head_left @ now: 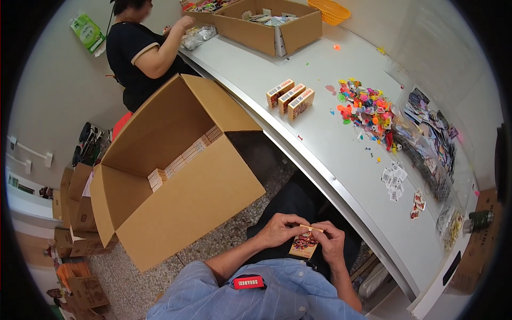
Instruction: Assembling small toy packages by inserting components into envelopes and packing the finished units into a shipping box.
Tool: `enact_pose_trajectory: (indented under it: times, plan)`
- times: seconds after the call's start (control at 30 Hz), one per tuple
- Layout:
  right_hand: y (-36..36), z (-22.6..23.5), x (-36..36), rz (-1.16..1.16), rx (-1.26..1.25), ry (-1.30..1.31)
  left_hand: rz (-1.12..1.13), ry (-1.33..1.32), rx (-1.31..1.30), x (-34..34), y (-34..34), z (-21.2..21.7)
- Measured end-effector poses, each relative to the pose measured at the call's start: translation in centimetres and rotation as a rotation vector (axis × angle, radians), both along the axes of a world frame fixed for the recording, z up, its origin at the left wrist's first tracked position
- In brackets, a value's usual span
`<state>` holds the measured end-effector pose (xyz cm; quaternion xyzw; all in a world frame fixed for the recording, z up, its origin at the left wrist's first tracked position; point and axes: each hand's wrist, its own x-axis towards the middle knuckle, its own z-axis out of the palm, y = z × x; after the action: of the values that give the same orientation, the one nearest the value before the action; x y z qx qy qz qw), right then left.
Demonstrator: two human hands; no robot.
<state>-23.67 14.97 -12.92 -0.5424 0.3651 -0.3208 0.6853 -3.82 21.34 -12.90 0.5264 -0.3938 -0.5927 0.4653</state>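
Above my lap, a small flat yellow-orange box (303, 246) with a colourful printed picture is held between both hands. My left hand (278, 229) pinches its upper left edge, while my right hand (330, 242) grips the upper right corner. Both thumbs meet near the box's top end. Three similar small boxes (301, 104) stand on edge in a row on the white table (256, 74). To my left, a large open carton (186, 213) has rows of small boxes (188, 154) along its inside.
Colourful small plastic figures (369, 109) are heaped on the table, beside a clear bag of printed cards (429, 128). White label slips (393, 180) and stickers (417, 205) lie nearer. A co-worker (144, 53) stands at the far left, near an open cardboard box (250, 32) and an orange basket (332, 12).
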Motion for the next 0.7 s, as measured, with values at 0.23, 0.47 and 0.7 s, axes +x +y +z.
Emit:
enact_pose_trajectory:
  times: [0.23,0.47,0.7]
  plan:
    - [0.4,-0.5,-0.8,-0.004,0.026,0.007,-0.055,0.04,-0.024,0.0,0.3,-0.2]
    - [0.2,0.9,-2.0,0.13,-0.363,0.173,-0.222,-0.073,-0.082,0.8,0.3,-0.5]
    - [-3.3,8.0,-3.6,-0.091,-0.374,0.319,0.013,-0.146,-0.039,1.0,0.6,-0.8]
